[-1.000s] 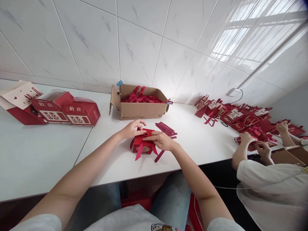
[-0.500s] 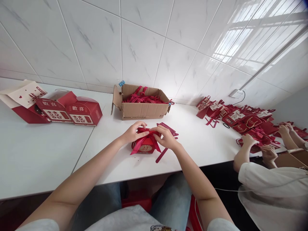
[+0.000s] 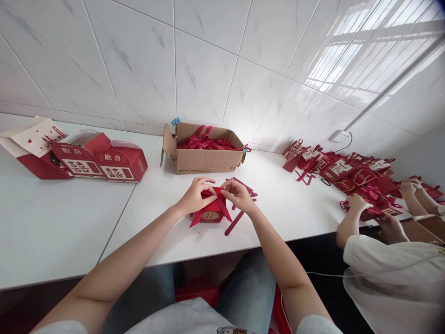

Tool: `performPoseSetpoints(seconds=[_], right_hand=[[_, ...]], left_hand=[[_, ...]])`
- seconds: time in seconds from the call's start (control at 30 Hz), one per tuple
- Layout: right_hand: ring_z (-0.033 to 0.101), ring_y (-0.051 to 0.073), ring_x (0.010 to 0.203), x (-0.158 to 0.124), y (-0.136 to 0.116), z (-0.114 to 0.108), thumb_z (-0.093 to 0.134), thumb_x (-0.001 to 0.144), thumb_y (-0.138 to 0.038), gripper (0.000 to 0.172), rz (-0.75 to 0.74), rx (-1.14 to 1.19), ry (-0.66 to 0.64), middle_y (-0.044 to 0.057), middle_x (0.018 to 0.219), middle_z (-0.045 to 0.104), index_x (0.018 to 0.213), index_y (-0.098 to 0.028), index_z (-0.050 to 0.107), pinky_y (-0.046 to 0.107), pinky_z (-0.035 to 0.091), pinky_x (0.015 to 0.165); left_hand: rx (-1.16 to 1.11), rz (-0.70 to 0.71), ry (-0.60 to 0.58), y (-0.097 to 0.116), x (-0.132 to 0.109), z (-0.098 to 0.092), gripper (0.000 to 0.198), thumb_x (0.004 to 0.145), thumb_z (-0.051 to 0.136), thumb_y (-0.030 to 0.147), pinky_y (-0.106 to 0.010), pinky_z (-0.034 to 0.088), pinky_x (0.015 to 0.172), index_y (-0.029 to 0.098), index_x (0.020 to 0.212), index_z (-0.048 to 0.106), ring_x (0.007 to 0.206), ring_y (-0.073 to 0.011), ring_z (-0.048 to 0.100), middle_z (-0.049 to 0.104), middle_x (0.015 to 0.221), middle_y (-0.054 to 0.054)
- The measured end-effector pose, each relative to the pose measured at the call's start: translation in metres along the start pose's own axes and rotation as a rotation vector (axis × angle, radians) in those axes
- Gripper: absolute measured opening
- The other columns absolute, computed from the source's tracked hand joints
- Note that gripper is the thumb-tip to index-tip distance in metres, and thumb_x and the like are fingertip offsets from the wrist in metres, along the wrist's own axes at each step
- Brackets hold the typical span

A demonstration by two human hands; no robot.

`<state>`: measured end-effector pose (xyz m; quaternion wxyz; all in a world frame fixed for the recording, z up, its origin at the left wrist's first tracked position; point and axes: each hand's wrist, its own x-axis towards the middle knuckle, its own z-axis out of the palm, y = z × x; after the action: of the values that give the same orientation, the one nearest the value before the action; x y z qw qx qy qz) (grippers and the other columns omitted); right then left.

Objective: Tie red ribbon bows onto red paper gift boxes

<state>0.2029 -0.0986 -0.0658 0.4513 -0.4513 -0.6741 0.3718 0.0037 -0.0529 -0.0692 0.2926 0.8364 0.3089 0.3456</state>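
A small red gift box (image 3: 211,216) with a round gold emblem stands on the white table in front of me. A red ribbon (image 3: 222,207) is gathered at its top, its two tails hanging down the front. My left hand (image 3: 197,195) is closed on the ribbon at the upper left of the box, thumb toward the middle. From the right, my right hand (image 3: 238,194) pinches the ribbon near the top centre. Fingers partly hide the knot area. Several dark red strips (image 3: 235,222) lie beside the box on the right.
Behind the gift box stands a cardboard box (image 3: 208,161) filled with red ribbons. Larger red boxes (image 3: 120,163) sit at the left. At the right are a heap of red gift boxes (image 3: 361,178), a power strip (image 3: 340,136) and co-workers' hands (image 3: 359,202).
Both my hands have shifted slightly on the ribbon, my right thumb and fingers drawing up toward the top centre. More of the box top shows. A co-worker's hand at the right has moved.
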Motion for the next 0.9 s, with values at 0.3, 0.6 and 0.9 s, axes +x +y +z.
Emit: performPoseSetpoints(seconds=[0.3, 0.6, 0.9], right_hand=[[0.047, 0.009, 0.061, -0.003, 0.013, -0.002, 0.065, 0.081, -0.04, 0.026, -0.033, 0.107, 0.034, -0.004, 0.074, 0.05, 0.083, -0.021, 0.047, 0.025, 0.042, 0.056], [0.054, 0.013, 0.071, -0.002, 0.002, -0.005, 0.056, 0.087, -0.037, 0.021, -0.155, -0.128, -0.064, 0.003, 0.083, 0.061, 0.097, -0.019, 0.062, 0.029, 0.046, 0.067], [0.049, 0.012, 0.063, 0.001, -0.006, 0.006, 0.067, 0.081, -0.039, 0.023, -0.195, -0.34, 0.042, 0.001, 0.069, 0.055, 0.088, -0.019, 0.073, 0.029, 0.044, 0.063]], left_hand=[[0.0, -0.033, -0.148, -0.002, 0.002, -0.001, 0.016, 0.078, 0.059, 0.036, -0.05, 0.033, 0.108, 0.02, 0.074, 0.062, 0.132, -0.0305, 0.033, 0.054, 0.134, -0.008], [-0.184, -0.15, -0.081, -0.012, -0.001, -0.028, 0.027, 0.078, 0.057, 0.04, -0.05, 0.035, 0.104, 0.024, 0.1, 0.059, 0.128, -0.0286, 0.041, 0.051, 0.134, -0.007], [-0.303, -0.155, -0.116, -0.01, 0.0, -0.019, 0.02, 0.077, 0.058, 0.038, -0.045, 0.039, 0.1, 0.02, 0.074, 0.049, 0.117, -0.0268, 0.051, 0.056, 0.125, -0.01]])
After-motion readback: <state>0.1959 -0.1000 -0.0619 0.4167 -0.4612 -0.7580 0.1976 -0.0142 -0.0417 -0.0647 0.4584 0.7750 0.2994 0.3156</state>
